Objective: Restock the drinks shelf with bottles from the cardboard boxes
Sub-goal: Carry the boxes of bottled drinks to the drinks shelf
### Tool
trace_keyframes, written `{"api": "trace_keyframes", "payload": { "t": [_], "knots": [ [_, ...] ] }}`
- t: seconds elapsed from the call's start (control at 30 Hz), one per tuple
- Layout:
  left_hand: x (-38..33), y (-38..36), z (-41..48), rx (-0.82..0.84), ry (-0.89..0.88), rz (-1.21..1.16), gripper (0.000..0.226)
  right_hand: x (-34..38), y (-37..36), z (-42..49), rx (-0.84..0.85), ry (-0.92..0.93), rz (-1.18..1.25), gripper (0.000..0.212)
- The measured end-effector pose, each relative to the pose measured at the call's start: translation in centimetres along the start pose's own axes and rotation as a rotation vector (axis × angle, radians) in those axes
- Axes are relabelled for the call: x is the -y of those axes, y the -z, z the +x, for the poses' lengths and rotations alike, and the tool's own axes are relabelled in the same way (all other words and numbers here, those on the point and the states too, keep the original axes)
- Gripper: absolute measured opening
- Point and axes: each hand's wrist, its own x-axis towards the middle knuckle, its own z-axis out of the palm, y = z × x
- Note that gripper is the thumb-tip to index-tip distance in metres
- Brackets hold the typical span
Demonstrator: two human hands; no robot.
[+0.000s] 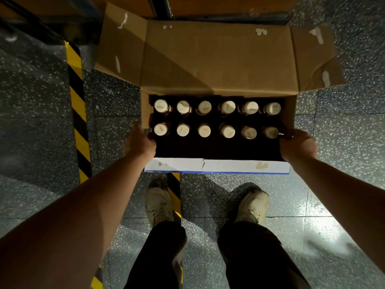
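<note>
An open cardboard box (216,65) is in front of me above the floor, flaps folded outward. Inside stand several dark bottles with pale caps (204,130) in two rows; the near part of the box is dark and empty. My left hand (140,142) grips the box's left wall, thumb outside and fingers curled over the edge. At the opposite end, my right hand (296,144) grips the right wall the same way. Both arms reach forward from the lower corners.
Speckled grey floor tiles lie all around. Yellow-and-black hazard tape (78,113) runs along the floor at left and under the box. My two shoes (159,203) stand just behind the box. A dark shelf frame (162,7) sits at the top.
</note>
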Motion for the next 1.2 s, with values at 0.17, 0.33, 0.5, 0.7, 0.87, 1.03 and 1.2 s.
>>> {"api": "trace_keyframes", "payload": {
  "t": [0.17,0.33,0.5,0.7,0.87,1.03,1.2],
  "knots": [
    [0.0,-0.4,1.1,-0.035,0.053,0.015,0.036,-0.2,-0.5,0.8,0.032,-0.043,0.035,0.026],
    [0.3,-1.3,1.9,0.022,0.129,0.112,0.03,0.1,-1.0,0.9,0.03,-0.118,0.072,0.026],
    [0.0,-1.7,2.2,0.041,0.211,-0.035,0.031,0.0,-0.9,0.8,0.055,-0.127,0.1,0.028],
    [0.4,-1.1,2.0,0.052,0.199,-0.088,0.028,0.4,-0.4,0.7,0.052,-0.148,0.16,0.025],
    [0.4,-0.2,0.8,0.051,0.166,-0.083,0.025,0.2,-0.3,-0.2,0.045,-0.143,0.161,0.022],
    [1.6,0.9,-0.2,0.088,0.122,-0.064,0.022,-0.2,0.0,-1.9,0.089,-0.14,0.135,0.022],
    [3.1,1.6,-2.0,0.088,0.183,-0.103,0.023,0.0,0.9,-3.9,0.123,-0.117,0.108,0.021]
  ]
}}
